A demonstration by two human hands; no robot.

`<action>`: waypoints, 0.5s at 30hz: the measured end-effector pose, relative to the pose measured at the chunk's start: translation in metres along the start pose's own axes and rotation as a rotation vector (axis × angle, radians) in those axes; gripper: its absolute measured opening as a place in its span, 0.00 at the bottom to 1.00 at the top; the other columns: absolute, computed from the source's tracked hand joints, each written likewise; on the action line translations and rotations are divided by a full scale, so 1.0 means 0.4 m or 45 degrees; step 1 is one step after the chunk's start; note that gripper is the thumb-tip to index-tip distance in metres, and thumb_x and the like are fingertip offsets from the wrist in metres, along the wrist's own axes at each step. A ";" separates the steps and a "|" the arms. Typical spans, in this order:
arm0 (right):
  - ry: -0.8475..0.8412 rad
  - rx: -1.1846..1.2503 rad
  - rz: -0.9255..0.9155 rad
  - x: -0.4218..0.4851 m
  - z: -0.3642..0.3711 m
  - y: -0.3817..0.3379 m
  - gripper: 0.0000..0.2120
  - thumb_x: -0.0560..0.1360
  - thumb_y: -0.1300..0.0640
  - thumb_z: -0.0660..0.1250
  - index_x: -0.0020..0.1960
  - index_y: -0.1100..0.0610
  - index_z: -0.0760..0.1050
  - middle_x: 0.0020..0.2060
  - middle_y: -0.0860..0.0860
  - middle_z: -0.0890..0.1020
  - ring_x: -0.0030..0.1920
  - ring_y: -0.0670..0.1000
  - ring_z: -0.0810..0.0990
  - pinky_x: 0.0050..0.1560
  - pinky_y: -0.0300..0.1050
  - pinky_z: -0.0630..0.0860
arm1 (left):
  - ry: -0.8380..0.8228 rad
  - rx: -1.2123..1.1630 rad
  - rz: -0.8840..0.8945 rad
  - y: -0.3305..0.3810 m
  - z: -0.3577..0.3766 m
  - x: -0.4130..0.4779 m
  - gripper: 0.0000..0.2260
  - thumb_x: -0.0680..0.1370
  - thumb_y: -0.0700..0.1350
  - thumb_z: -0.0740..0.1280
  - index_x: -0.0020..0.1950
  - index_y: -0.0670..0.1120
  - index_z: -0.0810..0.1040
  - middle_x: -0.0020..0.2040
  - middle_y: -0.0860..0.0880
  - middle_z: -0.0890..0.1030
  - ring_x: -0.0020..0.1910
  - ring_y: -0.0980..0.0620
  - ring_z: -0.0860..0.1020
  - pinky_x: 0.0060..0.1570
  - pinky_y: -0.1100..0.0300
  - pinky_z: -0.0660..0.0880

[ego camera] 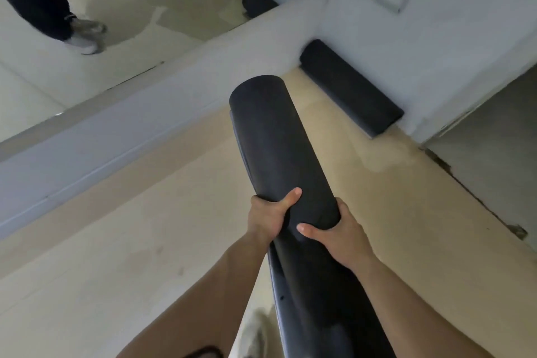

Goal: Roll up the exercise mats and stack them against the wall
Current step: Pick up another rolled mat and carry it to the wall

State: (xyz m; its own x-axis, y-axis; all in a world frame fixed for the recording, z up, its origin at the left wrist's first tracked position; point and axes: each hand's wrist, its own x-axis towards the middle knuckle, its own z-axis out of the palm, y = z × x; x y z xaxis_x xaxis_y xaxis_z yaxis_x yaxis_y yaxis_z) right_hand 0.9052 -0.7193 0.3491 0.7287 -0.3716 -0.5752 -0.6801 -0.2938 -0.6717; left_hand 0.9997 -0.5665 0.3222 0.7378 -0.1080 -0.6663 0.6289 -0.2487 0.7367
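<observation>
Left hand [266, 219], right hand [338, 234] both grip rolled mat [279, 148]; second mat [348, 87] against wall

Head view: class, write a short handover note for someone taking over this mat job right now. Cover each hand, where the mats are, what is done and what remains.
Left hand: grips the carried rolled mat, thumb on top.
Right hand: grips the same roll from the other side.
Mats: the carried roll is held above the floor, pointing toward the corner. A second rolled mat lies on the floor against the wall.
Done: both mats rolled, one placed.
Left: set the carried roll with the placed one at the wall.
</observation>
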 end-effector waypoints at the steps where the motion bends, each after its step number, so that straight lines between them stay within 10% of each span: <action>1: 0.006 -0.018 0.009 0.076 -0.037 -0.018 0.53 0.53 0.25 0.76 0.74 0.42 0.66 0.64 0.42 0.78 0.62 0.51 0.79 0.63 0.57 0.79 | 0.007 -0.011 -0.008 0.038 0.039 0.065 0.54 0.47 0.77 0.79 0.65 0.47 0.78 0.58 0.52 0.85 0.55 0.50 0.84 0.58 0.49 0.82; 15: -0.088 -0.140 0.084 1.157 -0.284 -0.062 0.51 0.61 0.34 0.82 0.77 0.45 0.64 0.61 0.44 0.78 0.61 0.53 0.79 0.60 0.52 0.77 | 0.110 -0.080 -0.152 0.294 0.482 1.003 0.50 0.55 0.73 0.79 0.67 0.46 0.73 0.60 0.51 0.82 0.57 0.49 0.82 0.60 0.48 0.81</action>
State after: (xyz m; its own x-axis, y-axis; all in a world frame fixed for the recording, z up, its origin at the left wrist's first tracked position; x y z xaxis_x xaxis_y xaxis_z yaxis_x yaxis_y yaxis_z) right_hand 1.2503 -0.9840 0.1527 0.6834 -0.3328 -0.6498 -0.7286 -0.3669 -0.5784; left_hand 1.3225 -0.8248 0.1193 0.6734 0.0026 -0.7392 0.7256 -0.1937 0.6603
